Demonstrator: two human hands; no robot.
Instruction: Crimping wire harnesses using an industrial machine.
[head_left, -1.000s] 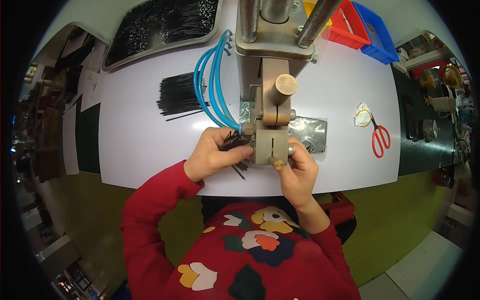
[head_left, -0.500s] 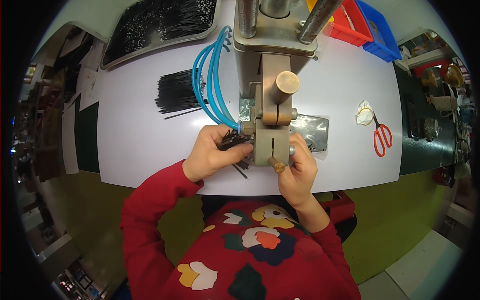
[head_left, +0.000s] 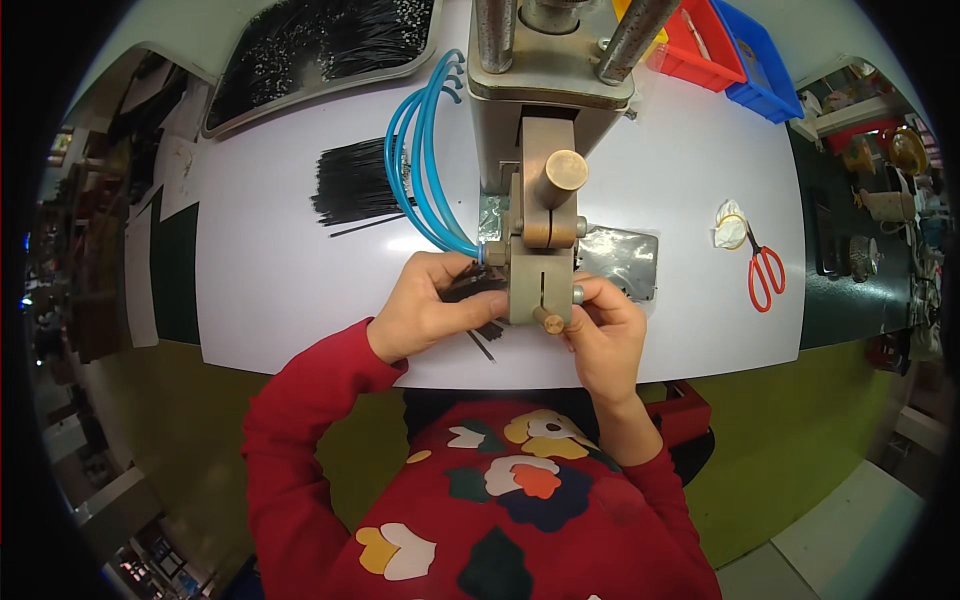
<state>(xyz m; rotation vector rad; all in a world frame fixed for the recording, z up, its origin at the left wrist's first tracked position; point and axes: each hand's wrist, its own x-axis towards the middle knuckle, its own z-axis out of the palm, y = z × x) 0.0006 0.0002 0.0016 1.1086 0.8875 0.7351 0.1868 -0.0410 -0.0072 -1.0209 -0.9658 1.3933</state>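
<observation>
A bench machine with a metal head (head_left: 541,285) stands between my hands, with thin blue hoses (head_left: 428,170) running to its left side. My left hand (head_left: 425,305) is closed around a bundle of black wires (head_left: 468,286), with its thumb and fingertips beside the head; some wire ends (head_left: 482,343) stick out below the thumb. On the head's right side my right hand (head_left: 607,325) is pinched, its fingertips close to the lower brass pin (head_left: 549,320). What those fingertips hold, if anything, is hidden by the head and too small to make out.
A pile of black wires (head_left: 355,180) lies left of the hoses, below a metal tray (head_left: 330,92) heaped with more. Behind my right hand is a plastic bag (head_left: 622,262). Red-handled scissors (head_left: 766,278) and a white wad (head_left: 729,226) lie right; red (head_left: 700,62) and blue (head_left: 765,95) bins stand beyond.
My right hand has shifted slightly right, and its fingers now show more clearly beside the head. The machine's head and brass pins have moved slightly up and left. My left hand stays nearly still.
</observation>
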